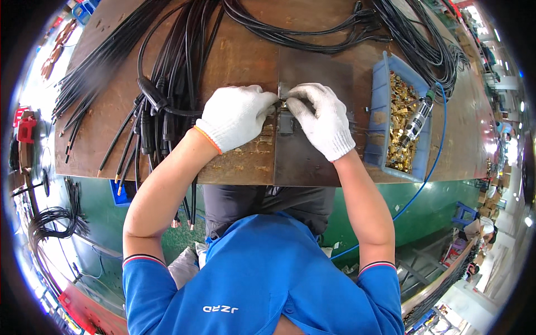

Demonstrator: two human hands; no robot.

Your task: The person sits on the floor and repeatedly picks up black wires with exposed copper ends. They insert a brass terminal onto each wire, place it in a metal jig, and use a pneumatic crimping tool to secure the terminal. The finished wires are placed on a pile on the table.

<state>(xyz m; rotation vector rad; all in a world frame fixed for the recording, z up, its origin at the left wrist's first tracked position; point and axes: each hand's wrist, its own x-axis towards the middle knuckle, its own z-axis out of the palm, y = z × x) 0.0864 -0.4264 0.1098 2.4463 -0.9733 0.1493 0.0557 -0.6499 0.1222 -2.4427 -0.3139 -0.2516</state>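
Note:
My left hand (237,114), in a white knit glove with an orange cuff, is closed with its fingertips at a small metal fixture (286,123). A black cable (181,112) with a thick moulded part (152,94) runs in under this hand from the left, and the fingers appear to grip it. Facing it, my right hand (324,117), also gloved, pinches at the same spot. Whatever lies between its thumb and forefinger is too small and covered to name. Both sets of fingertips almost meet over the fixture, which sits on a dark plate (312,162).
Bundles of black cables (184,50) cover the wooden table's (240,173) left and far side, some with bare copper ends. On the right, a blue bin (381,111) holds brass fittings (401,111); a pneumatic tool (417,124) with a blue hose (441,145) rests across it.

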